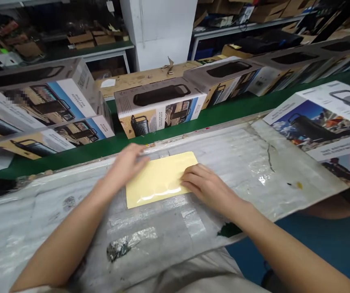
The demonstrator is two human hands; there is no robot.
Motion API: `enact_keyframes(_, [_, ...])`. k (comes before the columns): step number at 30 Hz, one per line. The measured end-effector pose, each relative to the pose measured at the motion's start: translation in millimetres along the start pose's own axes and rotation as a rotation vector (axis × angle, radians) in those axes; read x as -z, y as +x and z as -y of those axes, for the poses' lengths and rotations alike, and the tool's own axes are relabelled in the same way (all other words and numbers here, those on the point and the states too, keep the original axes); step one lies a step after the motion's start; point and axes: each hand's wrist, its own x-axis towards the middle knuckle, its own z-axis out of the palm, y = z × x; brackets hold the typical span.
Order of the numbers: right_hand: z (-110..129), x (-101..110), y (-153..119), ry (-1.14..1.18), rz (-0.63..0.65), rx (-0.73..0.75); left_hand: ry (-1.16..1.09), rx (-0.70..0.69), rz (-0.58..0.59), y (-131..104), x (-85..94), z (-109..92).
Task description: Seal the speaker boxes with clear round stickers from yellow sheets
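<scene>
Yellow sheet [159, 179] inside surface [230, 154] edges; left hand [129, 162] blurred, right hand [205, 183] curled on top; fingers' opening, grip: cannot tell.

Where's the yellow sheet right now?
Head view: the yellow sheet lies on the plastic-covered worktop in front of the person, between left hand and right hand.

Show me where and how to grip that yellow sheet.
Probably the near long edge of the yellow sheet, sliding fingertips under from the wearer's side: it looks flat, with that edge uncovered; left hand and right hand overlap other edges.
</scene>
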Motion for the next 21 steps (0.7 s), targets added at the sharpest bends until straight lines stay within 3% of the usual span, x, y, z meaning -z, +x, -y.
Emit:
enact_keyframes(3, [10,-7,20,0.043,0.110,0.017,-0.092,-0.190,0.258,-18,-24.2,-15])
enact_keyframes(6, [11,-16,27,0.056,0.170,-0.018,-0.052,-0.237,0.296,-20,-34.2,-17])
enact_keyframes(9, [9,-21,27,0.073,0.149,-0.027,0.010,-0.256,0.301,-18,-33.3,-16])
enact_keyframes(15, [10,-21,20,0.029,0.131,0.011,-0.016,-0.295,0.227,-19,-33.0,-21])
enact_keyframes(21, [-11,-31,14,-0.049,0.100,0.090,-0.117,-0.386,-0.024,-9,-76.4,20])
